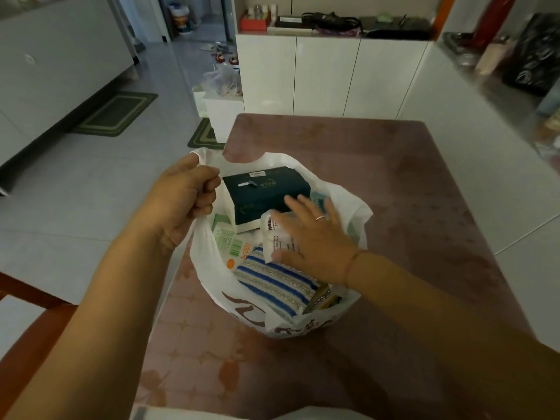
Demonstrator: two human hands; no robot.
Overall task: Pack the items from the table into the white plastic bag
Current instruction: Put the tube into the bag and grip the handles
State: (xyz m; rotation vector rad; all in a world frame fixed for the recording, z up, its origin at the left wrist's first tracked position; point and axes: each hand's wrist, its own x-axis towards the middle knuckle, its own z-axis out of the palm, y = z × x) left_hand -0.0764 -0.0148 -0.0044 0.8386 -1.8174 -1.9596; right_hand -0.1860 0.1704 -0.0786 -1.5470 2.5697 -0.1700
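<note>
Both hands meet the white plastic bag (209, 268): left hand (181, 198) grips its handle, right hand (315, 241) presses inside.

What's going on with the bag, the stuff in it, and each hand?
white plastic bag: open, standing on the table
dark green box: inside the bag, on top
striped blue cloths: inside, near side
small white packet: inside, under the right hand
left hand: fist closed on a bag handle
right hand: open, flat on the packet

We note both bare forearms extended forward. The left hand (185, 195) is raised and closed in a fist, knuckles up, thumb across the fingers. The right hand (312, 237) sits lower, palm down, fingers spread flat; ring and wrist band visible.
</note>
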